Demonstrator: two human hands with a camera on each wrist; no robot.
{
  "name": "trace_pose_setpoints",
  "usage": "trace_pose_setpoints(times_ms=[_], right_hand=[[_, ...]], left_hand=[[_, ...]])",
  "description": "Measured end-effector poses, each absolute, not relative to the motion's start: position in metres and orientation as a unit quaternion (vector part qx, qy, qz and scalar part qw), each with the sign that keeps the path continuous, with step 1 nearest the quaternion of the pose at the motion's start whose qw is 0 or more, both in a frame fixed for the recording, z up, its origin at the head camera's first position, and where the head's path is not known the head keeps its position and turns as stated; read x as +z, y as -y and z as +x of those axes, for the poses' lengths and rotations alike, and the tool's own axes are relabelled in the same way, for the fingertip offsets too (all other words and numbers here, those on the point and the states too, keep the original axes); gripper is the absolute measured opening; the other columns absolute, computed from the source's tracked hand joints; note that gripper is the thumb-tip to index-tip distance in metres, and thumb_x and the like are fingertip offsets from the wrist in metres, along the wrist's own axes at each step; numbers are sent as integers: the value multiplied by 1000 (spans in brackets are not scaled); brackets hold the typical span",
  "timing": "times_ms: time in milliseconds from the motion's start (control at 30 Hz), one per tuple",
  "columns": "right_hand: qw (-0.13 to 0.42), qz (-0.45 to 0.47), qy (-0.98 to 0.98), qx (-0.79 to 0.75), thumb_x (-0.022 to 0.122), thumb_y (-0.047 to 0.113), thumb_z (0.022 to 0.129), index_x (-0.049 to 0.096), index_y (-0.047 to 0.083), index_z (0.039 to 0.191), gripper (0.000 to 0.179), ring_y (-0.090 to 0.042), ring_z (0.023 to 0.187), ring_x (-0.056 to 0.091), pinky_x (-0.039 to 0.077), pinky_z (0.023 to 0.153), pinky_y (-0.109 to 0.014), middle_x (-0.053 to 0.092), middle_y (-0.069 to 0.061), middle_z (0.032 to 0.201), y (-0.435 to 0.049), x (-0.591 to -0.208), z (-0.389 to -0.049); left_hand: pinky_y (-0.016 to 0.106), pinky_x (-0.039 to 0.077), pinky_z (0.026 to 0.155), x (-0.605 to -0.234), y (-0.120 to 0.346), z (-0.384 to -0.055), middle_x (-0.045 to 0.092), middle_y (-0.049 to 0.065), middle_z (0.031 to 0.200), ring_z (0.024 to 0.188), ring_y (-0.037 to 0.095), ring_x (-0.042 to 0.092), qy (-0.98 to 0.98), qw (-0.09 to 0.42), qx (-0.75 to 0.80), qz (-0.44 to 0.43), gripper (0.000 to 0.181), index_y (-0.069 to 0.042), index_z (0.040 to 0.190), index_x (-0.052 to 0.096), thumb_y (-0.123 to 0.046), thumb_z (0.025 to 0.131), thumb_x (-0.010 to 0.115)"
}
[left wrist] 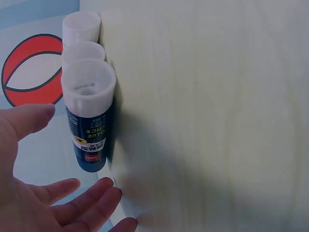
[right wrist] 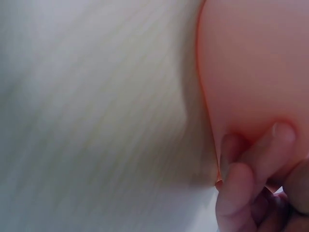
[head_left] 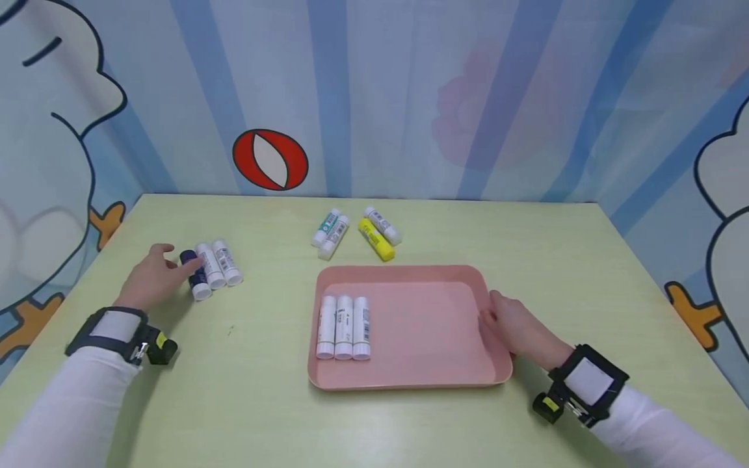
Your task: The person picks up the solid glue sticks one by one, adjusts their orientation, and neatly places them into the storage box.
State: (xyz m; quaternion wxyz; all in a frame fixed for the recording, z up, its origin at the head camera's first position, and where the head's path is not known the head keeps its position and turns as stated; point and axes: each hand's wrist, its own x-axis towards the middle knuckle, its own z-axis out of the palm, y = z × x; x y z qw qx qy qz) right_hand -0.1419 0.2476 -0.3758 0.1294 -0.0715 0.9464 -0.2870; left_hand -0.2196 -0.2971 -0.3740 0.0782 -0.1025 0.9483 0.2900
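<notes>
My left hand (head_left: 157,276) is spread beside a dark blue glue stick (left wrist: 91,140) with a white base. In the left wrist view its thumb stands apart from the stick on one side, the fingers on the other. Two white glue sticks (head_left: 210,265) lie in a row right against the dark blue one. At the right end of a pink tray (head_left: 409,382), my right hand (head_left: 521,328) grips the rim, its fingers (right wrist: 270,145) curled over the edge. Three white glue sticks (head_left: 344,328) lie side by side at the tray's left.
Behind the tray, a teal-labelled glue stick (head_left: 326,227) lies against a white one (head_left: 334,238). To their right, a yellow glue stick (head_left: 376,239) lies beside another white one (head_left: 383,226). A printed curtain (head_left: 386,97) hangs along the back edge of the pale table (head_left: 246,403).
</notes>
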Motion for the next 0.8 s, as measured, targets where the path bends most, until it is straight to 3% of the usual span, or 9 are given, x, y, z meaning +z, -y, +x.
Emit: trace_pose_setpoints(times_ms=[267, 533, 800], right_hand=[[123, -72, -949, -281, 43, 8, 101, 47, -5, 100, 14, -16, 52, 45, 39, 46, -28, 43, -7, 67, -248, -379, -143], [123, -66, -951, -278, 43, 8, 101, 47, -4, 100, 13, -16, 53, 45, 38, 47, -27, 43, -7, 68, -248, -379, -143], [125, -63, -949, -281, 43, 9, 101, 47, -5, 102, 15, -16, 53, 45, 38, 46, -27, 43, -7, 68, -248, -379, -142]], left_hand=[[59, 44, 86, -376, 296, -220, 43, 40, 122, 104, 51, 49, -960, 71, 256, -92, 83, 19, 142, 16, -45, 99, 47], [49, 48, 71, -380, 296, -222, 47, 39, 113, 90, 45, 54, -968, 51, 233, -74, 73, 21, 138, 23, -32, 98, 52], [53, 49, 75, -379, 298, -220, 49, 41, 110, 90, 46, 54, -975, 52, 200, -79, 58, 23, 130, 34, -16, 94, 55]])
